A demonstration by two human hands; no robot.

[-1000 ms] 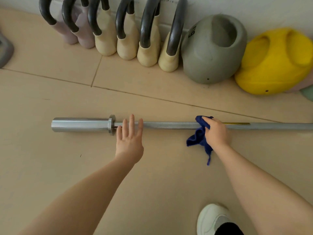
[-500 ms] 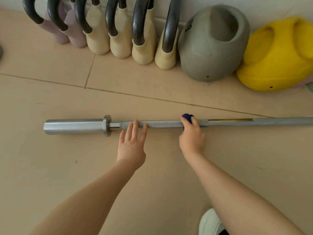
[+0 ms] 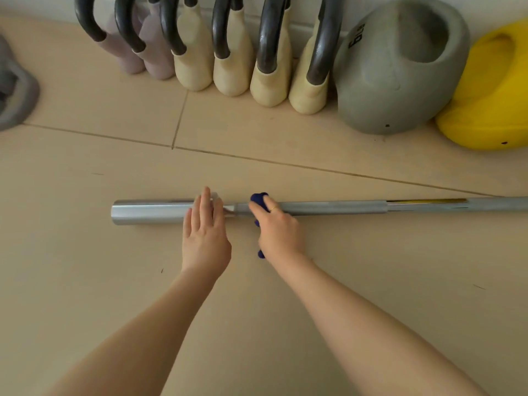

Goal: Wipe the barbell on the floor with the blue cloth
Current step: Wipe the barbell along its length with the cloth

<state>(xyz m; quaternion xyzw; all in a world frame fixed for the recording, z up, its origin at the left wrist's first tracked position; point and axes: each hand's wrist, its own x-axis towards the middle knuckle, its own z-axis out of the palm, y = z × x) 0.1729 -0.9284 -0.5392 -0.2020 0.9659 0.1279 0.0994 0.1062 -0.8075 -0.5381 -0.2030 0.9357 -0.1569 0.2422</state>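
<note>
A long steel barbell [image 3: 337,208] lies across the tan floor, its thick sleeve end at the left. My right hand [image 3: 278,231] is closed around the blue cloth [image 3: 258,199], pressing it on the shaft just right of the collar. Only small bits of the cloth show, above and below my fingers. My left hand [image 3: 205,234] lies flat with fingers straight, its fingertips resting on the sleeve where it meets the collar, holding nothing.
Several kettlebells with black handles [image 3: 268,52] stand in a row along the back wall. A large grey kettlebell [image 3: 397,70] and a yellow one [image 3: 491,95] sit at the right. A grey object [image 3: 14,90] lies at the left edge.
My right hand has slid the cloth leftward along the shaft to the collar. My left hand has moved left onto the sleeve's end. The hanging cloth is now bunched inside my fist.
</note>
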